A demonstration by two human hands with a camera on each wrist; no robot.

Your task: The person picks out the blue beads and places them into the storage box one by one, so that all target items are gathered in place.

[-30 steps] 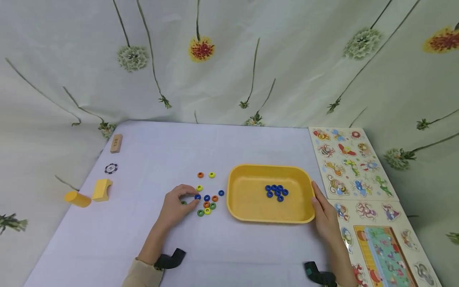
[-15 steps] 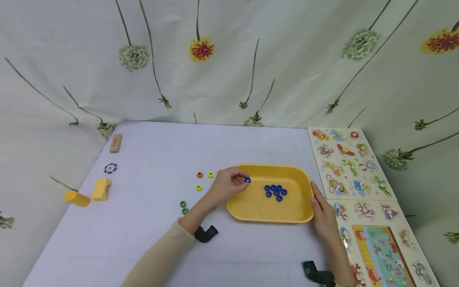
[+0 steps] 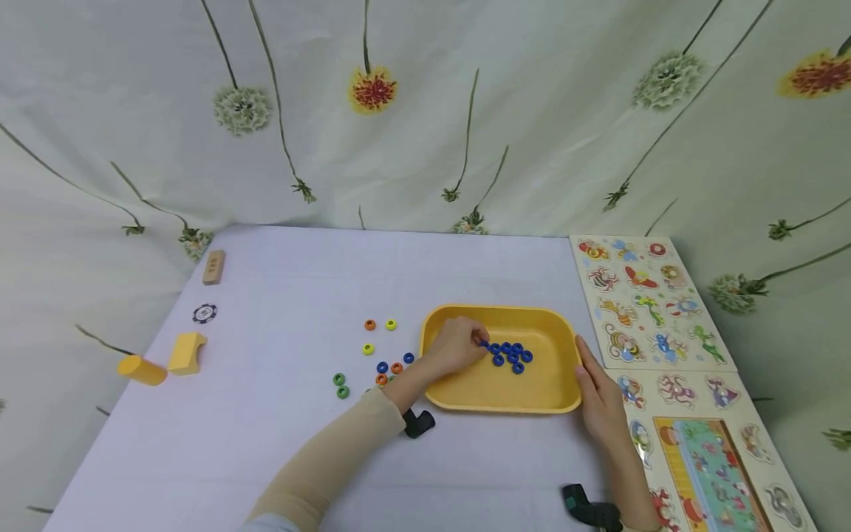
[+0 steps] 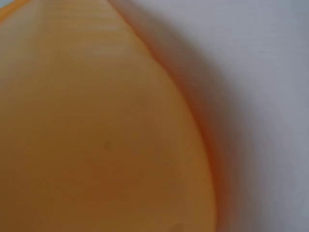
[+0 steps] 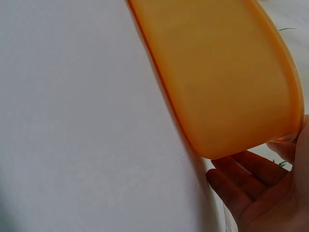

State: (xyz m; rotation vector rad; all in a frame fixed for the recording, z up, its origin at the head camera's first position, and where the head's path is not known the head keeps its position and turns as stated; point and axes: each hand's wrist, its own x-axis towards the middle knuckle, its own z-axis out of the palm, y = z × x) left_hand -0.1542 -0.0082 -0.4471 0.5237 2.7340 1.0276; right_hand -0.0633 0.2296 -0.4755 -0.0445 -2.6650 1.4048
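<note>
My left hand (image 3: 457, 346) is inside the yellow tray (image 3: 465, 395), pinching a blue bead (image 3: 484, 343) at its fingertips. That bead is close beside a cluster of blue beads (image 3: 513, 357) on the tray floor. The right hand (image 3: 601, 403) grips the tray's right end. In the right wrist view, the fingers (image 5: 241, 171) lie against the tray's end wall (image 5: 227, 135), with the thumb near the rim. Only the tray's outer side (image 4: 120, 121) and the tablecloth fill the left wrist view; the left hand is out of it.
Left of the tray lie loose orange (image 3: 370, 325), yellow (image 3: 368, 349), green (image 3: 343, 391) and blue beads (image 3: 382, 367), some hidden by my left arm. Sticker boards (image 3: 638, 303) lie at the right. Yellow blocks (image 3: 187, 353), a chip (image 3: 204, 313) and a wooden block (image 3: 214, 267) are far left.
My left hand picked up a blue bead from the loose ones and carried it right, over the tray's rim and down beside the blue cluster. The right hand stays at the tray's end.
</note>
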